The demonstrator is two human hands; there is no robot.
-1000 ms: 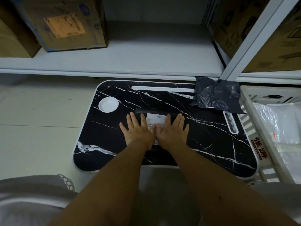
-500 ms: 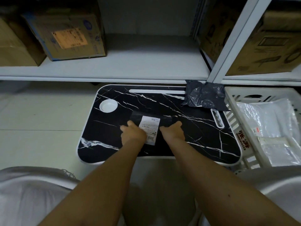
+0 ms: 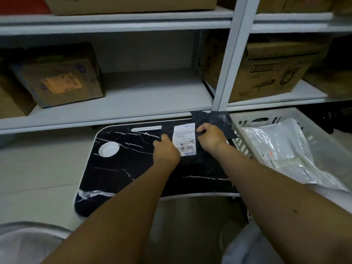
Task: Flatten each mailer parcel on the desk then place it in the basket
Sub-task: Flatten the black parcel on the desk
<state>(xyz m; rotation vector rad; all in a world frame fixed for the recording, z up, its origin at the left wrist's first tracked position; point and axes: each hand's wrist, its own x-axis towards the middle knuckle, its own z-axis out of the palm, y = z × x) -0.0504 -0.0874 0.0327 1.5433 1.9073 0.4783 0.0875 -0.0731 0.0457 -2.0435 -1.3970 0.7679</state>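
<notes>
The shipping label (image 3: pixel 184 139) print is too small to read, the left hand (image 3: pixel 166 151) covers the black mailer's (image 3: pixel 167 130) left edge, and the basket (image 3: pixel 240 121) runs off the right border.

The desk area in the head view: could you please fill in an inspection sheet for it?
Surface: black marbled desk with a white rim and a round white recess.
Job's things: black mailer parcel with a white label, held by both hands; second crumpled black mailer at the desk's far right corner; white basket to the right, holding clear plastic bags.
Clutter: nothing seen.
Grips: left hand grips the parcel's left edge; right hand grips its right edge.
Cables: nothing seen.
Surroundings: white shelving with cardboard boxes behind the desk.
</notes>
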